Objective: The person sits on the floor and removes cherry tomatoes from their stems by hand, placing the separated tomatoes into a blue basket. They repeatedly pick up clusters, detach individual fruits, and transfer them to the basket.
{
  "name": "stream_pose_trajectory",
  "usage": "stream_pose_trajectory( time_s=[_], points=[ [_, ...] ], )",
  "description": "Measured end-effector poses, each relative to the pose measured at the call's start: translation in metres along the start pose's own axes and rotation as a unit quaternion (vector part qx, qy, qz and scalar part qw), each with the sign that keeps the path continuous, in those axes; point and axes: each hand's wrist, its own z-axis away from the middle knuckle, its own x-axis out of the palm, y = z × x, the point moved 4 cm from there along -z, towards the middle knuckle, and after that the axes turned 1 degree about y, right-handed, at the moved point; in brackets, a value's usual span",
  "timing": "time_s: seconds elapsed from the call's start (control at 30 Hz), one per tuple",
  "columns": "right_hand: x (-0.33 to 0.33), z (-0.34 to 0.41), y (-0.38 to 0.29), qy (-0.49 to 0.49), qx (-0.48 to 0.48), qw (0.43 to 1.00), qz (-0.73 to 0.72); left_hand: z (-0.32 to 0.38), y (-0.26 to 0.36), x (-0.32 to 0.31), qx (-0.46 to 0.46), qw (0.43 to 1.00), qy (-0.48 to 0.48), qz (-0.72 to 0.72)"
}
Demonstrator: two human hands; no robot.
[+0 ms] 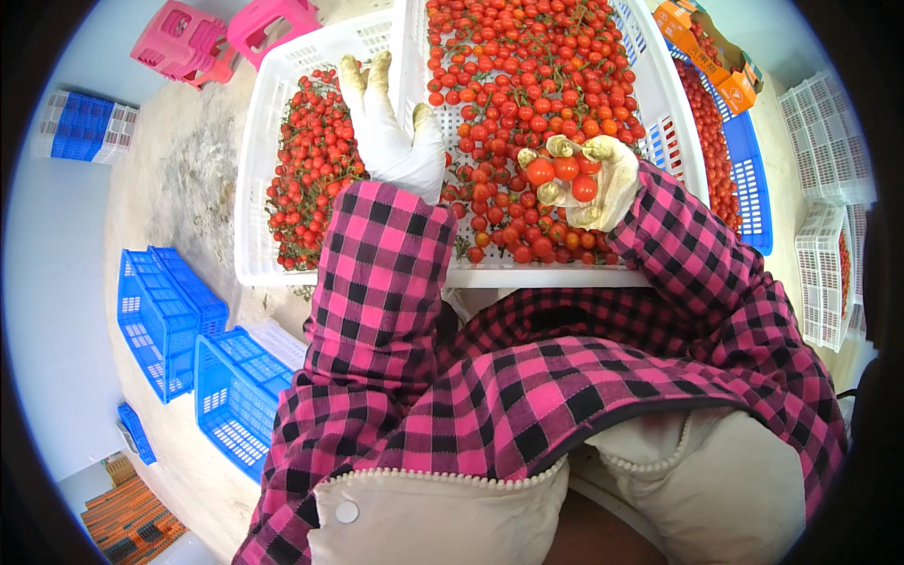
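My right hand [606, 187], in a stained white glove, is turned palm up with several red cherry tomatoes [566, 169] in its curled fingers. It is over the larger white plastic crate [551, 277], where loose cherry tomatoes [522, 78] lie among bits of green stem. My left hand [395, 138], gloved too and with yellowed fingertips, has its fingers apart and holds nothing visible. It hovers where the larger crate meets the white crate on the left [245, 226]. Smaller-looking red tomatoes with green stems [311, 162] fill much of that left crate.
At right, a blue crate [756, 191] holds more tomatoes, with an orange cardboard box [706, 53] at its far end. White crates [823, 141] are stacked beyond. Blue crates [159, 318] sit on the floor [176, 452] at left. Pink plastic stools [180, 42] stand at the far left.
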Motion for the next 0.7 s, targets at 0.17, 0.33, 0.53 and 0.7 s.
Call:
stream_pose_trajectory(
  time_s=[0.17,0.33,0.53,0.7],
  points=[
    [0.012,0.034,0.004,0.024,-0.013,0.999,0.022,-0.002,0.003,0.003,-0.003,1.0,-0.024,-0.011],
    [0.023,0.128,-0.049,0.133,-0.251,0.95,0.131,0.004,-0.001,0.009,0.025,0.997,-0.05,-0.045],
    [-0.065,0.255,-0.121,0.535,-0.464,0.704,0.057,0.021,-0.01,0.034,-0.069,0.971,-0.226,0.025],
    [-0.048,0.274,-0.145,0.653,-0.419,0.586,0.233,0.024,-0.011,0.034,-0.099,0.971,-0.208,0.06]
  ],
)
